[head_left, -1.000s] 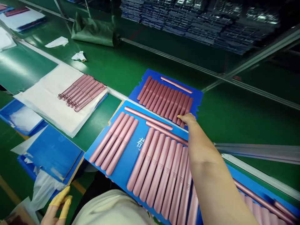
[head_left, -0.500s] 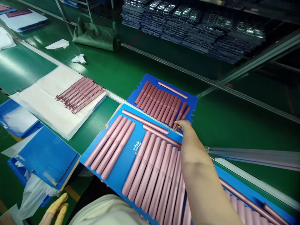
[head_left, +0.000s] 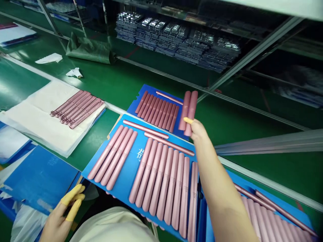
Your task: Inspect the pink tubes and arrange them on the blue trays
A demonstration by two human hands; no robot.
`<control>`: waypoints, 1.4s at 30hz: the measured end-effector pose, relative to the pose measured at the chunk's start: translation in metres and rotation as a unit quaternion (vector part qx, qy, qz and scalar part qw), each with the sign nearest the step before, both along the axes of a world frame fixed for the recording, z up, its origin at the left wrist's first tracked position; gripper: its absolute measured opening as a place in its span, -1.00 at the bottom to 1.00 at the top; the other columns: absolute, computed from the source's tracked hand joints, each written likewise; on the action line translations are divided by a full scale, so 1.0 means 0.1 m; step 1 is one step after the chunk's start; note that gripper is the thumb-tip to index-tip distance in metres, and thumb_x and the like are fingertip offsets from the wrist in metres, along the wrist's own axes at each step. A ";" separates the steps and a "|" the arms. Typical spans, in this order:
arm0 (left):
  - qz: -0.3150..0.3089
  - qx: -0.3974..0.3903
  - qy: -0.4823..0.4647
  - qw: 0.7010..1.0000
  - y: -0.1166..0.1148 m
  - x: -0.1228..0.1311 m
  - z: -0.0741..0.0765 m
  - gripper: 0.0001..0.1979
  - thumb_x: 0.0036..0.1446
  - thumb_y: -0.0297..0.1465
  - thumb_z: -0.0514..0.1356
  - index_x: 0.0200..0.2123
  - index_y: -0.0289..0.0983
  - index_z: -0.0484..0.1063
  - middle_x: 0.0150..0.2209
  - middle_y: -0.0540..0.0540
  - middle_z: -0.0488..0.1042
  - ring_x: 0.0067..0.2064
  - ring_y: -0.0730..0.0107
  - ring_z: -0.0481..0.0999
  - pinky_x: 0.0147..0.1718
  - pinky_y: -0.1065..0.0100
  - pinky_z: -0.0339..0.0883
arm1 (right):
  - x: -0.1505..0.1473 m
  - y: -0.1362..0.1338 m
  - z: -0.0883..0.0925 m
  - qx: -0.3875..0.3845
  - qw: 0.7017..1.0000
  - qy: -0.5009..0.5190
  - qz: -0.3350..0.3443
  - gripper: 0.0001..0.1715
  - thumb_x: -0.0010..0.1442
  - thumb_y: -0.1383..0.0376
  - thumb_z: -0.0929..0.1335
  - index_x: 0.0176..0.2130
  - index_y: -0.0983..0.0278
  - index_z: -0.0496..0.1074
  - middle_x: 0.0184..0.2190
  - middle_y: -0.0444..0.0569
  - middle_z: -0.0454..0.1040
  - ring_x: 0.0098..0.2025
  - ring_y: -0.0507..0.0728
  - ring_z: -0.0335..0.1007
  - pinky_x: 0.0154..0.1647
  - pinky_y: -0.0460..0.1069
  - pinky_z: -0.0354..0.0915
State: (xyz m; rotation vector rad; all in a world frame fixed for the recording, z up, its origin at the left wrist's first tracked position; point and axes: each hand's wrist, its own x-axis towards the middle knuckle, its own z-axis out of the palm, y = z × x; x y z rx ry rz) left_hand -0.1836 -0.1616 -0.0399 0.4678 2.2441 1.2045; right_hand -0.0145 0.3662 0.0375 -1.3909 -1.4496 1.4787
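My right hand (head_left: pixel 198 129), a yellow cot on its thumb, grips two pink strips (head_left: pixel 193 106) near their lower ends. They stand side by side, raised over the right end of the far blue board (head_left: pixel 141 90). A row of similar strips (head_left: pixel 158 111) lies on that board. Nearer to me, a lighter blue board (head_left: pixel 130 171) carries longer pink strips (head_left: pixel 161 181) in two groups, with two more laid crosswise along its top. My left hand (head_left: pixel 60 215) hangs at the lower left with yellow-covered fingers stretched apart, holding nothing.
Slotted pink parts (head_left: pixel 77 109) rest on white sheets (head_left: pixel 32 114) to the left. Below them is a blue panel (head_left: pixel 42 178). Another board with pink strips (head_left: pixel 275 215) stands at the lower right. Metal frame bars (head_left: pixel 262 144) cross the right side, and stacked trays (head_left: pixel 166 40) fill the back.
My right hand has lifted two strips from the right end of the far row. My left hand has risen further into view. The whole view has shifted slightly.
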 end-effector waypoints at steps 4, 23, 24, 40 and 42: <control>-0.022 0.148 -0.118 0.982 0.77 -0.08 0.50 -0.47 0.01 -0.14 0.20 0.06 -0.17 0.29 0.06 -0.15 0.42 0.00 0.18 0.45 0.04 0.18 0.31 | -0.11 -1.34 0.35 -0.011 0.997 0.075 0.033 -0.67 -0.20 0.16 0.48 -0.45 0.28 0.39 -0.58 -0.16 0.43 -0.54 0.04 0.34 -0.54 -0.06 0.32; -0.276 0.303 -0.383 0.828 1.18 0.03 1.46 -0.43 0.06 -0.32 0.22 0.16 -0.19 0.21 0.15 -0.16 0.31 0.16 0.12 0.27 0.11 0.21 0.16 | -0.39 -3.68 0.72 -0.143 0.927 0.291 0.189 -0.55 -0.06 0.13 0.45 -0.16 0.25 0.45 -0.32 -0.06 0.50 -0.27 0.13 0.39 -0.17 0.03 0.30; -0.284 0.305 -0.377 0.827 1.17 0.00 1.45 -0.42 0.06 -0.32 0.22 0.17 -0.18 0.21 0.14 -0.16 0.31 0.14 0.13 0.29 0.09 0.24 0.19 | -0.40 -3.68 0.70 -0.119 0.930 0.277 0.209 -0.56 -0.04 0.12 0.44 -0.16 0.25 0.45 -0.31 -0.06 0.49 -0.24 0.13 0.39 -0.15 0.03 0.29; -0.647 0.288 -0.037 0.705 1.00 -0.44 1.68 -0.70 0.12 -0.42 0.13 -0.09 -0.06 0.50 -0.14 -0.12 0.55 -0.03 0.16 0.48 0.02 0.15 0.25 | -0.56 -3.18 0.00 0.416 0.826 -0.093 0.369 -0.83 0.20 0.32 0.26 -0.23 0.18 0.44 -0.28 -0.02 0.50 -0.22 0.14 0.27 -0.19 0.08 0.21; -0.661 0.287 -0.018 0.693 1.01 -0.43 1.68 -0.68 0.12 -0.44 0.13 -0.07 -0.02 0.47 -0.13 -0.09 0.54 -0.02 0.18 0.47 0.03 0.15 0.23 | -0.55 -3.14 0.01 0.434 0.819 -0.094 0.363 -0.79 0.20 0.33 0.25 -0.18 0.16 0.43 -0.25 -0.02 0.51 -0.19 0.14 0.28 -0.16 0.09 0.21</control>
